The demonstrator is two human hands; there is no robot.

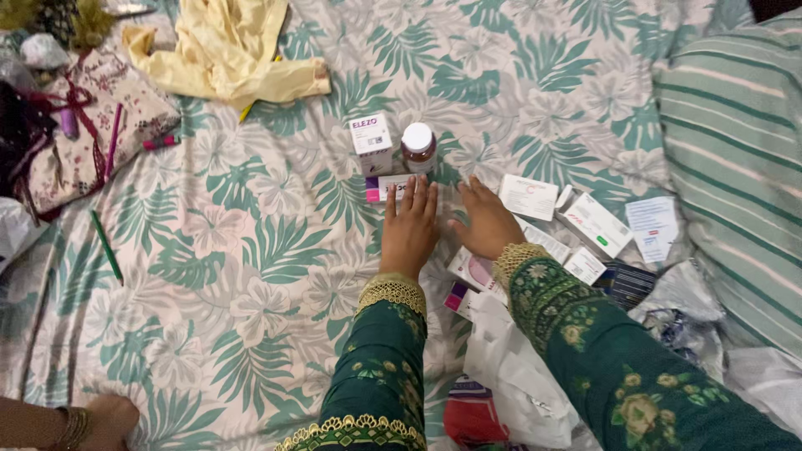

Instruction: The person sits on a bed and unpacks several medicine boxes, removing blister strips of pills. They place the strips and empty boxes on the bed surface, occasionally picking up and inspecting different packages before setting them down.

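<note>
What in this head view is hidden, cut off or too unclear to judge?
- Flat box: far end under the left hand.
- Pink boxes: partly under the right hand and sleeve.
- Red item: cut off by the bottom edge, behind the white bag.
- Another person's hand: cut off at the bottom-left corner.

Two flat hands, left hand [408, 230] and right hand [487, 224], among medicine boxes [595, 224] on leaf-print bedsheet [251, 250].
</note>
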